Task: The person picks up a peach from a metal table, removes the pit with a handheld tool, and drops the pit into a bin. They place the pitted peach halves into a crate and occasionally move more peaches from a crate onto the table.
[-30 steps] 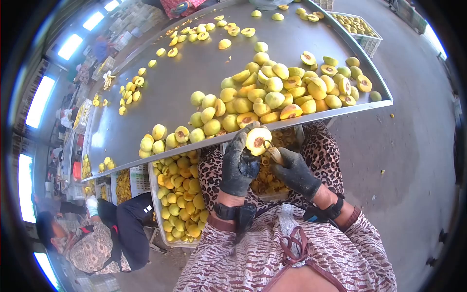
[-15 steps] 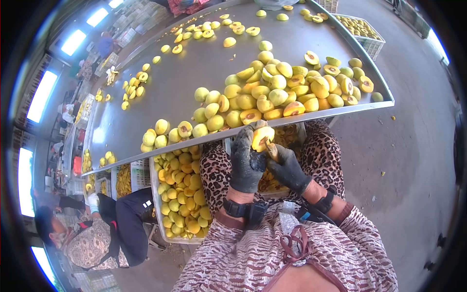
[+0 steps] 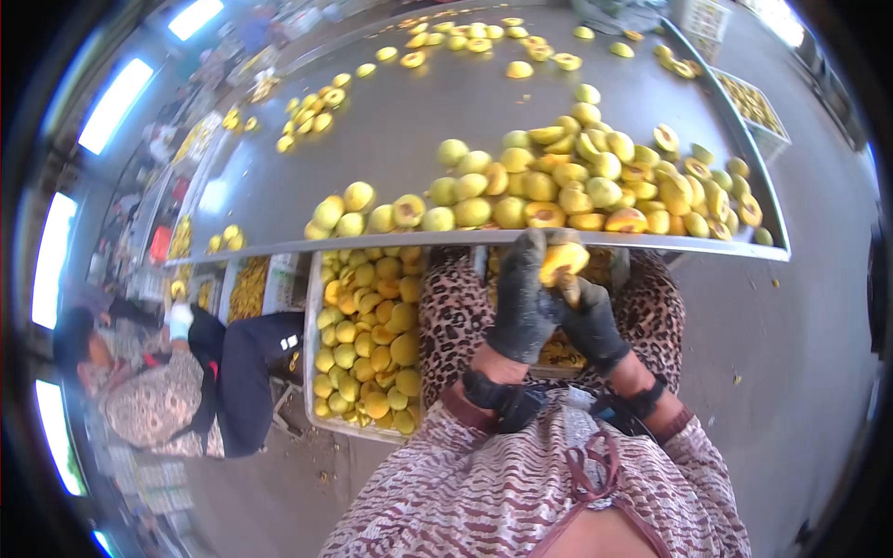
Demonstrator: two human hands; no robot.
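My left hand [image 3: 521, 302], in a dark glove, grips a yellow peach half [image 3: 562, 258] just below the table edge. Its cut face is turned toward my right hand [image 3: 593, 327], also gloved and closed. From that fist a small tool with a tan handle [image 3: 568, 290] reaches to the middle of the cut face; its working end is hidden. Beyond my hands, a pile of peach halves [image 3: 603, 192] lies along the near edge of the metal table [image 3: 372, 126]. Below the fruit, between my knees, a container holds yellow pieces [image 3: 560, 353], partly covered by my hands.
A white crate [image 3: 311, 372] full of peach halves stands left of my legs. Farther left sits a co-worker [image 3: 153, 405] with a gloved hand near the table. Another filled crate [image 3: 767, 139] stands by the table's right side. The table has a raised metal rim [image 3: 446, 238].
The view has turned and shifted, so the table edge now lies more level and my hands appear farther right. Both hands still hold the peach half and tool close together.
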